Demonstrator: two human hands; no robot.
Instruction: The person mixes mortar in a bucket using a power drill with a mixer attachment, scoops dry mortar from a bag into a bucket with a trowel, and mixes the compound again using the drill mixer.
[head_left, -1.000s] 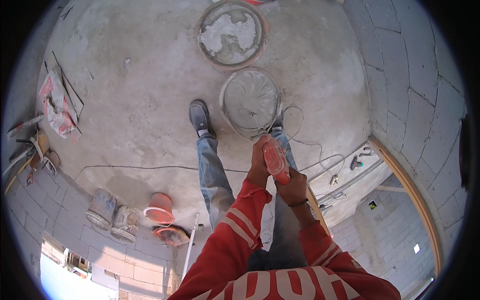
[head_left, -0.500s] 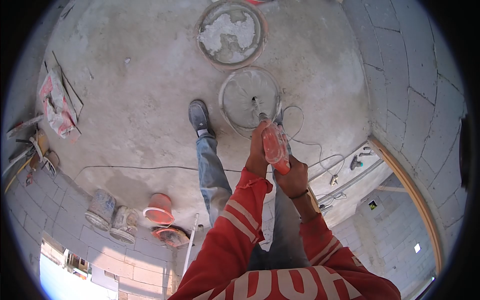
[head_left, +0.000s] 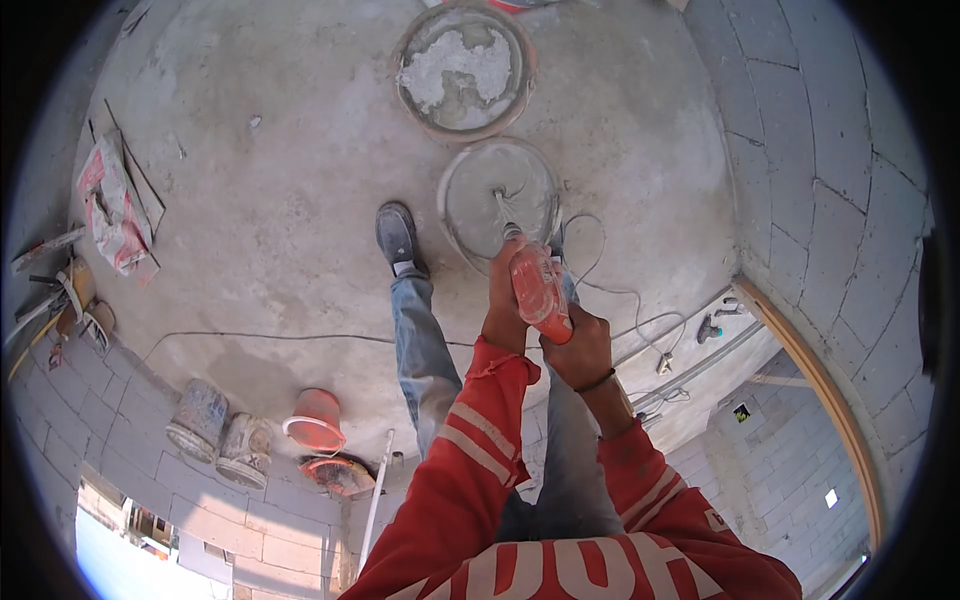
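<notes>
A red power drill [head_left: 541, 290], dusted with grey, is held in both hands and points down and away from me. My left hand [head_left: 503, 285] wraps around its front end near the chuck. Around the rear handle closes my right hand [head_left: 582, 350], with a dark band at the wrist. From the chuck a mixing shaft [head_left: 503, 207] goes down into wet grey mix in a round tub [head_left: 446, 205]. Its lower end is hidden under the mix. The surface shows swirl lines around the shaft.
Beyond it stands a second tub [head_left: 402, 85] with white powder over grey matter. A cable [head_left: 600, 250] curls right of the near tub. Buckets [head_left: 314, 418] stand at lower left, a torn bag [head_left: 112, 205] lies farther left, and a wooden frame [head_left: 835, 385] edges the right.
The drill and both hands have shifted slightly left, and the shaft now enters the mix farther left. The swirl pattern on the surface has changed.
</notes>
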